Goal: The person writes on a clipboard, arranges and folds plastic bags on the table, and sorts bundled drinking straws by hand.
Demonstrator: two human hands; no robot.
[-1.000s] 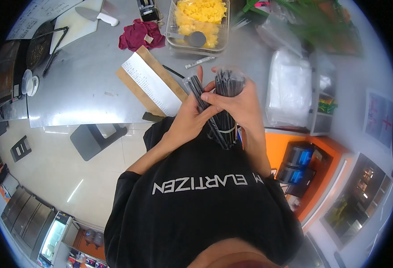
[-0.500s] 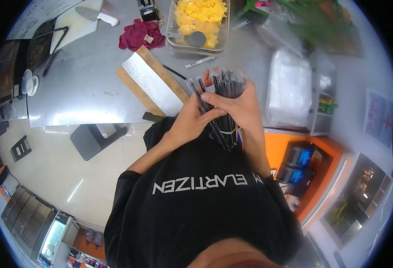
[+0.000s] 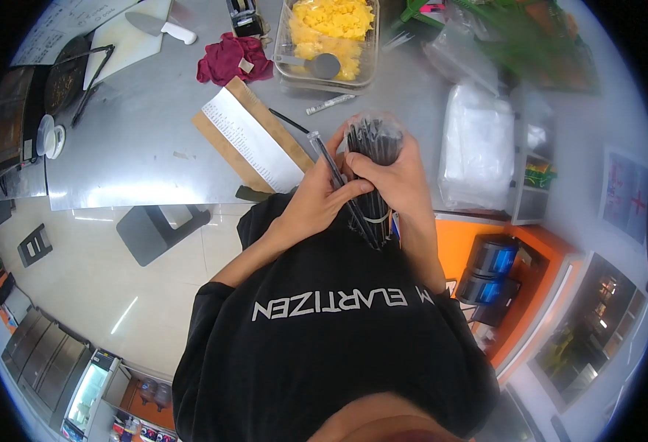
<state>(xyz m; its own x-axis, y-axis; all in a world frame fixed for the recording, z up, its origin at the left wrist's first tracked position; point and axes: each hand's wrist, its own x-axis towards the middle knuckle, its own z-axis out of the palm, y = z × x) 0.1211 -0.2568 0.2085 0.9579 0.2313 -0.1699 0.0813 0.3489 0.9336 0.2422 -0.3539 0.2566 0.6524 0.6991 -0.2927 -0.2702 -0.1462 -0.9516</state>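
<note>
A bundle of black straws (image 3: 375,138) in clear wrappers is gripped in my right hand (image 3: 400,177), with the thumb across its front. Near its lower end a pale band (image 3: 376,218) goes around the bundle. My left hand (image 3: 317,194) is closed on a wrapped black straw (image 3: 333,163), which slants beside the bundle. Both hands are close together in front of the black shirt, with the left fingers partly hidden behind the straws.
On the metal table (image 3: 140,155) lie a brown paper bag (image 3: 205,127) with a printed receipt (image 3: 247,144), a marker (image 3: 330,104), a maroon cloth (image 3: 232,60) and a knife (image 3: 163,28). A container of yellow pieces (image 3: 280,72) stands behind; white plastic bags (image 3: 477,144) lie right.
A second wrapped straw that stood in my left hand is now back against the bundle, leaving one straw sticking out separately. The left fingers have shifted slightly toward the bundle.
</note>
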